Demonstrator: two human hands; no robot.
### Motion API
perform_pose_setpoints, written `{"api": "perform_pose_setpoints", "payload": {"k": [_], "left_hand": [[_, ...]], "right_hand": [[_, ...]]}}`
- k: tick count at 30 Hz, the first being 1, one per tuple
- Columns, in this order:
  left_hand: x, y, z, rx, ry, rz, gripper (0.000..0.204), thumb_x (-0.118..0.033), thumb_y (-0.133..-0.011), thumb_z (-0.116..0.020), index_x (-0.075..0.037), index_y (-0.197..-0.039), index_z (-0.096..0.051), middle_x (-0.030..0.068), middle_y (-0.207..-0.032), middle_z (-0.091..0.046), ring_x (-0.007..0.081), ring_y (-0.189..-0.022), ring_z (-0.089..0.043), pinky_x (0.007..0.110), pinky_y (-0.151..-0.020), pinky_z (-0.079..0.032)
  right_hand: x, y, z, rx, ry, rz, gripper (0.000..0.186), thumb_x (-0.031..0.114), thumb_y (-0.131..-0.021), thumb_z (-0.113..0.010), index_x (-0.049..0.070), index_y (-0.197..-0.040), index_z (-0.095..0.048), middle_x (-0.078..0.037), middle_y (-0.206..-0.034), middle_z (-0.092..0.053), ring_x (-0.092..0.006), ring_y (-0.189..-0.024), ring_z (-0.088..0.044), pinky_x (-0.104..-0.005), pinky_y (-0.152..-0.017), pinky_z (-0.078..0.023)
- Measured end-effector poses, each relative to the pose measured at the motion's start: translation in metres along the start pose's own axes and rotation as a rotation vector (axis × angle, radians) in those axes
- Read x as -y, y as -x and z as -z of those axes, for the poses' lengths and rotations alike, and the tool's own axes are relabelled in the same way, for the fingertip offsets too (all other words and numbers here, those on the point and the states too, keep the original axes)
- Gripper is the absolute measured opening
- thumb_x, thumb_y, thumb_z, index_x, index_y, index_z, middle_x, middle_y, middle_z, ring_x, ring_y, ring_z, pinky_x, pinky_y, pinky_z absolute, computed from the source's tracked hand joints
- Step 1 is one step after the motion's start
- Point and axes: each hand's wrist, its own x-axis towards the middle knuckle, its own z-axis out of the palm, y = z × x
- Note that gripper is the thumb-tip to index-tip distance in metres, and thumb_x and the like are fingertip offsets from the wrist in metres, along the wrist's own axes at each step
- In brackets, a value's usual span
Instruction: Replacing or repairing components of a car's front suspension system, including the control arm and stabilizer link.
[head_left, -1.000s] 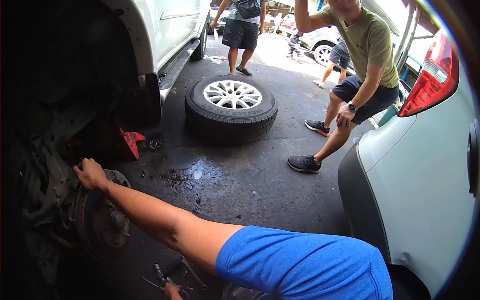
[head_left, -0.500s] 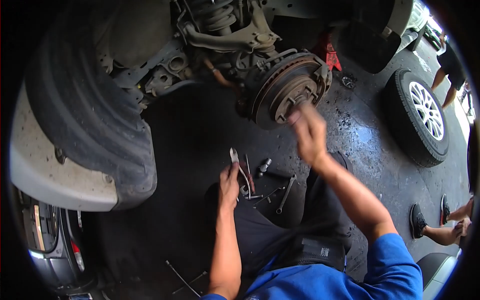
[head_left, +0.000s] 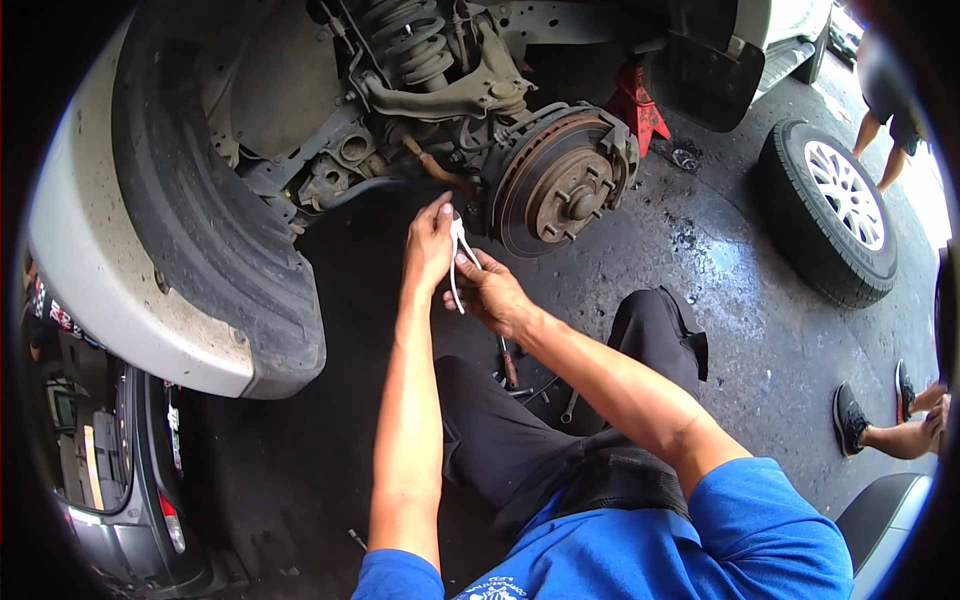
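Pale metal pliers [head_left: 457, 262] with two long handles are held below the front suspension, left of the brake disc. My right hand [head_left: 492, 290] is closed around the handles. My left hand [head_left: 428, 245] is beside the head of the pliers, thumb and fingers drawn together; what they pinch is too small or hidden to tell. Up and to the right stands the rusty brake disc [head_left: 535, 190] with its bare hub [head_left: 580, 203] and wheel studs. A tool with a red-brown handle [head_left: 509, 365] lies on the floor under my forearm, near a wrench [head_left: 569, 406], both partly hidden.
A coil spring [head_left: 425, 60] and control arm [head_left: 450, 98] sit above my hands. The bumper and black fender liner [head_left: 215, 230] curve in at the left. A red jack stand [head_left: 635, 105] is behind the disc. A removed wheel [head_left: 835, 210] and other people's legs [head_left: 890, 440] are at right.
My right hand came down from the hub to the pliers' handles. My left hand and the pliers moved up toward the suspension. The view has shifted slightly.
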Motion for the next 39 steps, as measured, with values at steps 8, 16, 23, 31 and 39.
{"api": "perform_pose_setpoints", "payload": {"k": [8,16,23,31,39], "left_hand": [[-0.005,-0.044,0.020,0.358,-0.216,0.002,0.029,-0.026,-0.091,-0.060,-0.004,-0.108,-0.070,0.0200,-0.098,-0.070,0.0320,-0.096,-0.068,0.037,-0.083,-0.050],[-0.005,-0.042,0.008,0.384,-0.258,-0.234,0.033,-0.026,-0.092,-0.059,-0.003,-0.114,-0.067,0.0178,-0.113,-0.067,0.0290,-0.107,-0.065,0.035,-0.092,-0.048],[0.008,-0.052,0.024,0.443,-0.096,-0.072,0.030,-0.014,-0.090,-0.060,0.004,-0.114,-0.065,0.0216,-0.110,-0.068,0.0270,-0.104,-0.066,0.035,-0.090,-0.050],[-0.016,-0.049,0.013,0.450,-0.283,-0.149,0.035,-0.026,-0.090,-0.060,-0.002,-0.115,-0.067,0.0179,-0.107,-0.069,0.0274,-0.103,-0.067,0.035,-0.089,-0.049],[-0.028,-0.047,0.023,0.509,-0.251,0.032,0.030,-0.017,-0.093,-0.058,-0.002,-0.117,-0.066,0.0158,-0.092,-0.072,0.0179,-0.065,-0.067,0.031,-0.062,-0.053]], "right_hand": [[-0.030,-0.005,-0.004,-0.042,-0.137,0.117,0.023,0.025,-0.102,-0.047,0.010,-0.118,-0.053,-0.003,-0.067,-0.052,-0.0257,-0.075,-0.067,-0.0381,-0.069,-0.059],[-0.023,-0.013,0.024,0.142,-0.247,0.063,0.040,0.040,-0.092,-0.061,0.012,-0.118,-0.049,-0.021,-0.105,-0.066,-0.0241,-0.085,-0.065,-0.0368,-0.080,-0.054],[-0.033,-0.013,0.000,0.318,-0.492,0.028,0.046,0.042,-0.094,-0.058,0.021,-0.134,-0.047,-0.017,-0.108,-0.067,-0.0275,-0.099,-0.065,-0.0398,-0.089,-0.053],[-0.032,-0.029,0.008,0.198,-0.432,0.110,0.038,0.045,-0.094,-0.057,0.017,-0.119,-0.051,-0.012,-0.108,-0.067,-0.0252,-0.100,-0.064,-0.0386,-0.088,-0.050],[-0.044,-0.044,-0.005,0.199,-0.600,0.072,0.033,0.049,-0.090,-0.062,0.017,-0.099,-0.062,-0.002,-0.085,-0.066,-0.0178,-0.083,-0.062,-0.0369,-0.075,-0.050]]}}
